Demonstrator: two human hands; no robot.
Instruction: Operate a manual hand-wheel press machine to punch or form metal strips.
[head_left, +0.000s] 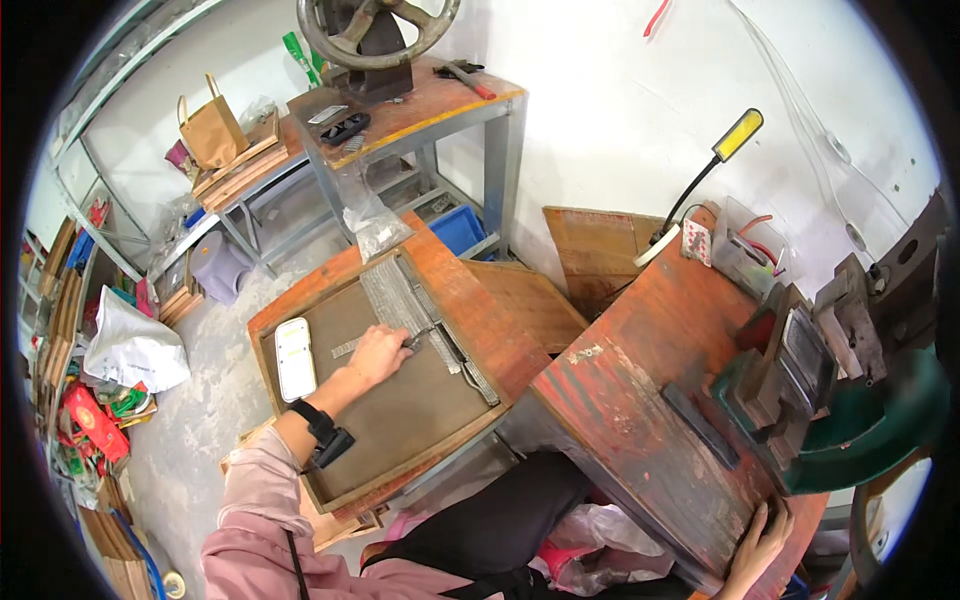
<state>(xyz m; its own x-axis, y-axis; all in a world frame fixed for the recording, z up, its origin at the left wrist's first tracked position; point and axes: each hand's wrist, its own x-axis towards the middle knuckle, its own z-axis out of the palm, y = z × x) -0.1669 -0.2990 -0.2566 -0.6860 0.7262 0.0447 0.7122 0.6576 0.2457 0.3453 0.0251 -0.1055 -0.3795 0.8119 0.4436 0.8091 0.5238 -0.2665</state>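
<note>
Head view: in the wood-rimmed tray (390,430), slim grey metal strips (390,292) form a ridged band, its long axis slanting from upper left to lower right; the left hand (376,355) bunches there, grip unclear, while the right hand (762,545) rests, fingers parted, on the scuffed reddish surface (640,400).

Place: wkshop, small
Far bench (440,107): wood top, metal legs; machine (383,85) w/ big handwheel (374,8); red-hdl tool (478,84) to its right
Right bench (640,390): worn, scuffed paint; green machine (880,430) w/ metal blocks (770,375) at right; bendy lamp (738,135) at far end
Left side: metal rack (105,95); wood boards (110,550) stacked near
Floor (215,360): bare grey, stained
</note>
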